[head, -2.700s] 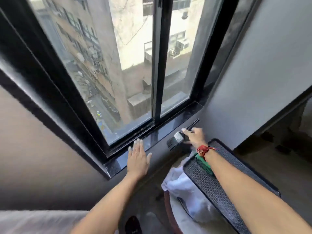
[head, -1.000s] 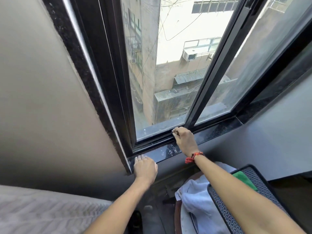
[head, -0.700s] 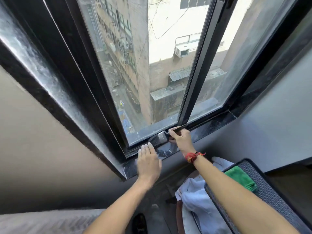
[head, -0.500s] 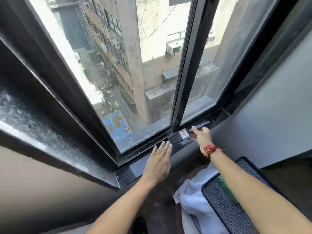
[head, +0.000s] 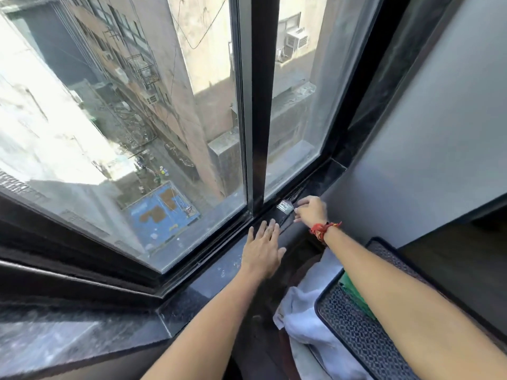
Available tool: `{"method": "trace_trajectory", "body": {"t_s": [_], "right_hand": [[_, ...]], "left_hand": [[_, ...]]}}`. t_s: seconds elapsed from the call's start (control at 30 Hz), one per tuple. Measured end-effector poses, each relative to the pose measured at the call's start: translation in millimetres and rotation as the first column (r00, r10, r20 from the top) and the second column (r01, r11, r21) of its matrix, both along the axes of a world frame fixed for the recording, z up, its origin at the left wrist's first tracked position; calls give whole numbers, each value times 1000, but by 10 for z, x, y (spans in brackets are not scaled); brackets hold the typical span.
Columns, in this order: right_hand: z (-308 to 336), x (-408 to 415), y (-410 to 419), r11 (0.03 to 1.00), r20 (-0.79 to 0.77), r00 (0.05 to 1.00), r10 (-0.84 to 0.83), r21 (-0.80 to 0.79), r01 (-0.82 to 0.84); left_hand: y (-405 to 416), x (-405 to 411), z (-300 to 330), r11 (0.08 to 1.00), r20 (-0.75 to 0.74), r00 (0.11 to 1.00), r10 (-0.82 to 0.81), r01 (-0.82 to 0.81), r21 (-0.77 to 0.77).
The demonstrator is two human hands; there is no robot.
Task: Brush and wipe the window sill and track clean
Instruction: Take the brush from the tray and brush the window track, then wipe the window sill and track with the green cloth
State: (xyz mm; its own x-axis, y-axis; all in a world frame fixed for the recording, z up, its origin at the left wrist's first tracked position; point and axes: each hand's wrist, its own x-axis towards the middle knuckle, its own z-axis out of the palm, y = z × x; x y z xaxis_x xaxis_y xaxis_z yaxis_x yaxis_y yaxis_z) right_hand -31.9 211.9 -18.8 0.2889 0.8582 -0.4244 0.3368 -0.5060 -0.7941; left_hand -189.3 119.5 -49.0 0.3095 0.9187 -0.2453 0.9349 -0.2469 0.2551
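A black stone window sill (head: pixel 208 281) runs below the dark window track (head: pixel 219 242). My right hand (head: pixel 311 211), with a red thread at the wrist, grips a small black brush (head: pixel 284 208) with a silver ferrule. The brush lies on the sill just right of the centre window post. My left hand (head: pixel 263 249) rests flat on the sill, fingers spread, just left of the brush. Pale dust specks show on the sill near my left wrist.
A white cloth (head: pixel 304 316) is bunched below the sill. A green cloth (head: pixel 355 294) lies on a dark patterned tray (head: pixel 354 333) under my right forearm. A grey wall (head: pixel 428 138) closes the sill's right end. The black centre post (head: pixel 258 105) splits the glass.
My right hand has carried the brush rightward along the sill from the left part to past the centre post. My left hand followed to the right, staying flat on the sill.
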Motion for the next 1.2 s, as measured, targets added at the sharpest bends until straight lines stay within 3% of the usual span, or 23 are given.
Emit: {"method": "trace_trajectory", "body": {"t_s": [0.13, 0.2, 0.3, 0.37, 0.47, 0.57, 0.73, 0.87, 1.03, 1.13, 1.2], "right_hand": [[107, 98, -440, 991, 231, 970, 69, 93, -93], [140, 209, -742, 986, 372, 928, 22, 147, -83], [151, 473, -1314, 970, 577, 793, -194, 232, 68], [112, 689, -1656, 928, 602, 706, -372, 263, 264], [57, 922, -2030, 847, 556, 673, -488, 113, 520], [11, 1005, -2142, 825, 382, 768, -514, -25, 565], [45, 1015, -2099, 733, 179, 737, -652, -102, 673], [86, 917, -2028, 665, -165, 653, -739, -29, 746], [433, 759, -1758, 758, -106, 831, -546, 359, 544], [634, 441, -1489, 846, 46, 944, -326, 460, 270], [724, 114, -1336, 872, 184, 970, -157, 487, 49]], "left_hand": [[-155, 34, 95, 994, 23, 1000, 6, -8, 110], [-270, 114, 143, 993, 45, 999, -24, 18, 117], [-466, 327, 201, 989, 45, 993, -110, 104, 107], [-579, 471, 207, 985, 46, 988, -149, 144, 94], [-720, 654, 202, 978, 41, 980, -197, 193, 82], [-813, 756, 194, 976, 42, 977, -208, 205, 68], [-869, 789, 232, 983, 59, 982, -177, 175, 47], [-898, 673, 260, 992, 95, 988, -122, 118, 47], [-1013, 118, 237, 995, 114, 993, 29, -39, 91], [-1223, -425, 164, 972, 52, 975, 215, -219, 84], [-1352, -739, 112, 946, 3, 949, 315, -314, 79]]}}
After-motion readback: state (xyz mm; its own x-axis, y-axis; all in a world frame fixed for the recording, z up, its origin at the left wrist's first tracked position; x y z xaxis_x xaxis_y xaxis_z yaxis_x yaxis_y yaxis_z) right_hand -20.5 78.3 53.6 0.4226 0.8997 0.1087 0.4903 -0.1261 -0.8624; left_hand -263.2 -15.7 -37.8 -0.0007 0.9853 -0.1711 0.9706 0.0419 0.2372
